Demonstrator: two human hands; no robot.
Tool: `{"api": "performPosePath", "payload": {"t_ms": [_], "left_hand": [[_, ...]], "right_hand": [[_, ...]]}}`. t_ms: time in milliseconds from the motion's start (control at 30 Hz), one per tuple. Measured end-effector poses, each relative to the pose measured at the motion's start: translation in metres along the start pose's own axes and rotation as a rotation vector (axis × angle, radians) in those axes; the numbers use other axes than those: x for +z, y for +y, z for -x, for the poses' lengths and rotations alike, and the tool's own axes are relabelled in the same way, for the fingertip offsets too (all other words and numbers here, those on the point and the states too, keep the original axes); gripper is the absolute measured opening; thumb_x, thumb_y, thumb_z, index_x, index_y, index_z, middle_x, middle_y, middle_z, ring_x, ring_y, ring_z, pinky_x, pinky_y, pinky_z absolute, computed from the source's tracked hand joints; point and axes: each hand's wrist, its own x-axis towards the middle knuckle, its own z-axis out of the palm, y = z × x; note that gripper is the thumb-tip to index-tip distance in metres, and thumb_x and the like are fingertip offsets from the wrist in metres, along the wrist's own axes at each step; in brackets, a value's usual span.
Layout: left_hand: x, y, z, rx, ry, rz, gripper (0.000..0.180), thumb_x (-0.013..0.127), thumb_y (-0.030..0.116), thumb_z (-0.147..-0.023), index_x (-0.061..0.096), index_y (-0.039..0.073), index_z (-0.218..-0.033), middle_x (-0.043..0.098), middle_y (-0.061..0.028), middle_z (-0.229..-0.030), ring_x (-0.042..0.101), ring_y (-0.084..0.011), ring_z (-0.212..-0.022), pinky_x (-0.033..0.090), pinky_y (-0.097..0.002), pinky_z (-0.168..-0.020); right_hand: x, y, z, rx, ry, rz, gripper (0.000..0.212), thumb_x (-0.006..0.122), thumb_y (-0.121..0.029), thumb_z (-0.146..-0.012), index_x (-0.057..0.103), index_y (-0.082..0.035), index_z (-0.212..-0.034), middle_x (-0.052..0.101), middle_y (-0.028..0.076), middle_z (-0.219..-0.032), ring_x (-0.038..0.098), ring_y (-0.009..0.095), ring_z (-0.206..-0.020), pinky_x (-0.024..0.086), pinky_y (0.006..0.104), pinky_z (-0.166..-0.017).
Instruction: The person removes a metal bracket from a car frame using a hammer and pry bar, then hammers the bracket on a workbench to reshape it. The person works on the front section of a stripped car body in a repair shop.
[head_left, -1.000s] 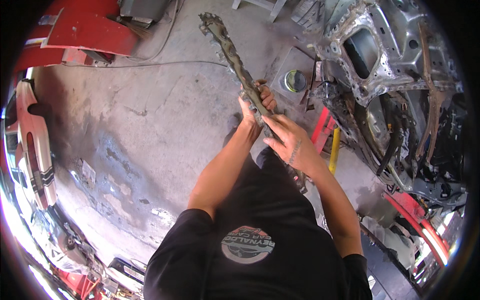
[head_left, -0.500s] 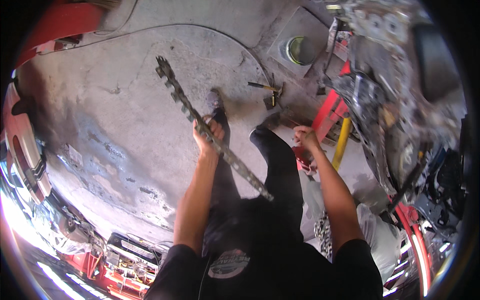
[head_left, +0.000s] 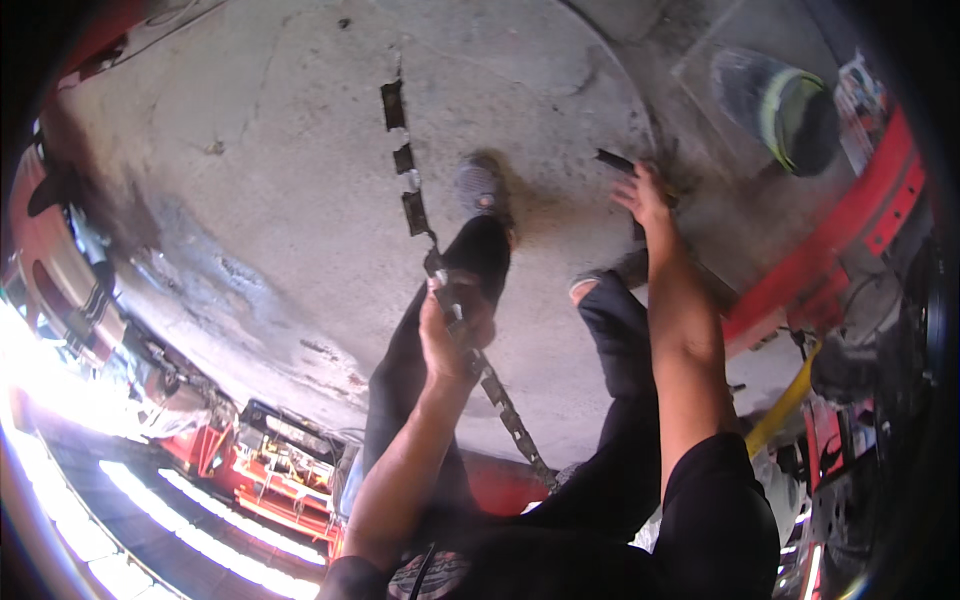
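Observation:
My left hand (head_left: 448,335) is closed around the middle of a long, thin metal strip (head_left: 414,212), dark and dirty, with square notched tabs along its length. The strip runs from over the floor back to near my lap. My right hand (head_left: 646,196) reaches down at the right, its fingers apart and holding nothing I can see. Just beyond those fingers is a hammer (head_left: 614,159) on the floor, its black handle end showing and the rest mostly hidden by the hand. Whether the fingers touch it, I cannot tell.
A dark bucket (head_left: 790,115) with a yellow-green rim stands at the far right. A red metal beam (head_left: 850,245) slants along the right side, with a yellow bar (head_left: 785,395) nearer me. At the left edge is a vehicle (head_left: 65,270). Concrete floor (head_left: 280,170) spreads ahead.
My right hand has moved away from the red beam, out over the hammer, and its fingers have spread. The left hand still holds the strip, now turned more edge-on. My view has shifted.

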Motion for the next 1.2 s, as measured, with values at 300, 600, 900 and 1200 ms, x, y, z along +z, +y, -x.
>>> {"api": "performPosePath", "payload": {"t_ms": [300, 600, 900, 1200], "left_hand": [[0.002, 0.030, 0.013, -0.117, -0.442, 0.446, 0.049, 0.053, 0.050, -0.096, 0.055, 0.003, -0.113, 0.043, -0.0034, -0.068, 0.040, -0.0167, -0.055, 0.030, -0.0312, -0.049], [0.127, 0.212, 0.163, 0.027, -0.363, 0.273, 0.043, 0.041, 0.049, -0.104, 0.058, 0.010, -0.113, 0.049, -0.0043, -0.071, 0.044, -0.0166, -0.057, 0.033, -0.0301, -0.048], [0.240, 0.402, 0.266, 0.472, -0.522, 0.136, 0.031, 0.064, 0.029, -0.101, 0.057, 0.003, -0.117, 0.064, -0.0065, -0.102, 0.062, -0.0199, -0.091, 0.053, -0.0376, -0.080], [0.363, 0.456, 0.222, 0.545, -0.319, -0.004, 0.030, 0.071, 0.035, -0.097, 0.062, 0.006, -0.099, 0.059, 0.0006, -0.086, 0.053, -0.0095, -0.075, 0.042, -0.0274, -0.066]], "right_hand": [[-0.004, -0.017, 0.223, -0.203, 0.145, 0.098, 0.042, 0.060, -0.010, -0.089, 0.060, -0.002, -0.130, 0.060, 0.009, -0.090, 0.059, 0.019, -0.069, 0.051, 0.0345, -0.055], [0.055, -0.092, 0.597, -0.345, -0.037, 0.571, 0.077, 0.064, -0.017, -0.091, 0.030, -0.012, -0.159, 0.059, 0.003, -0.079, 0.056, 0.013, -0.059, 0.048, 0.0295, -0.053], [0.139, -0.164, 0.788, -0.927, 0.081, 0.665, 0.057, 0.059, -0.011, -0.091, 0.046, 0.005, -0.145, 0.065, 0.009, -0.077, 0.061, 0.013, -0.064, 0.050, 0.0295, -0.058], [0.175, -0.258, 0.757, -0.796, 0.120, 0.358, 0.019, 0.063, -0.022, -0.091, 0.061, -0.003, -0.088, 0.053, 0.002, -0.061, 0.050, 0.010, -0.047, 0.038, 0.0272, -0.044]]}}
